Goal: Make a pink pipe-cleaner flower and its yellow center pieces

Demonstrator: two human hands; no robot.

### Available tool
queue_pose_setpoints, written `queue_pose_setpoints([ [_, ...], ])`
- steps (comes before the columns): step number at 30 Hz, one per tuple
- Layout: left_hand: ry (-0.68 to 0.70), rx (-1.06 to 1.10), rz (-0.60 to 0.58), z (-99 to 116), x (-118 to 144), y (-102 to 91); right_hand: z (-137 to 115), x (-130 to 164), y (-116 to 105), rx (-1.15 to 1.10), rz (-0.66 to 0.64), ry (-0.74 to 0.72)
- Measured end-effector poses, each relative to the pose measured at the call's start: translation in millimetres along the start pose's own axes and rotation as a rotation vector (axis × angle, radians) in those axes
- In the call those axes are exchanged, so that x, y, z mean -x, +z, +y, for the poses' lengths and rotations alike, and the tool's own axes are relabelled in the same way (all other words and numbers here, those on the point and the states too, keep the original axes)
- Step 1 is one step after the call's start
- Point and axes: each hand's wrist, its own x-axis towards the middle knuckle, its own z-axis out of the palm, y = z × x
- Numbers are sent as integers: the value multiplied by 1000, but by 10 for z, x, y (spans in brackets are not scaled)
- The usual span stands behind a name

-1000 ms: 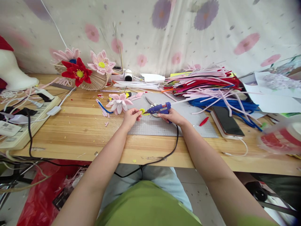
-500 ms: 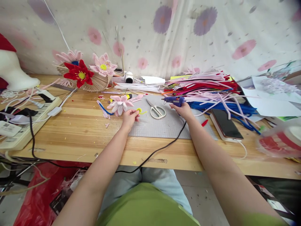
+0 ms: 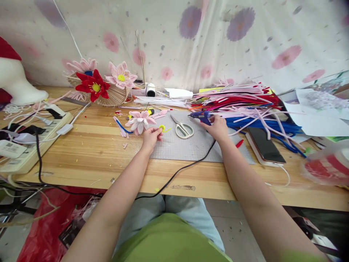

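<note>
My left hand (image 3: 152, 137) is closed, thumb and fingertips pinching a coiled yellow pipe cleaner (image 3: 163, 128) whose loose tail points right. Just beyond that hand lies a pale pink and white pipe-cleaner flower (image 3: 140, 122). My right hand (image 3: 218, 127) is closed about the rear and handle of a blue hot glue gun (image 3: 200, 116); its nozzle points left, and the handle is largely hidden by the fingers. Between my hands, scissors with white handles (image 3: 184, 130) rest on a grey cutting mat (image 3: 174, 149).
A black cord (image 3: 180, 173) runs from the glue gun over the table's front edge. Bundled pipe cleaners (image 3: 245, 96) lie at the back right, near a phone (image 3: 265, 145). Finished flowers (image 3: 95, 87) stand back left, with a power strip (image 3: 35, 142) at far left.
My right hand has shifted slightly right and turned on the glue gun, more of it now behind the handle. My left hand keeps its pinch; the view has moved slightly.
</note>
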Motion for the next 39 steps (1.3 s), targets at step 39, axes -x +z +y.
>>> queue_pose_setpoints([
  [39,1,-87,-53,9,34,45,-1154,533,532,-777,-509,-168],
])
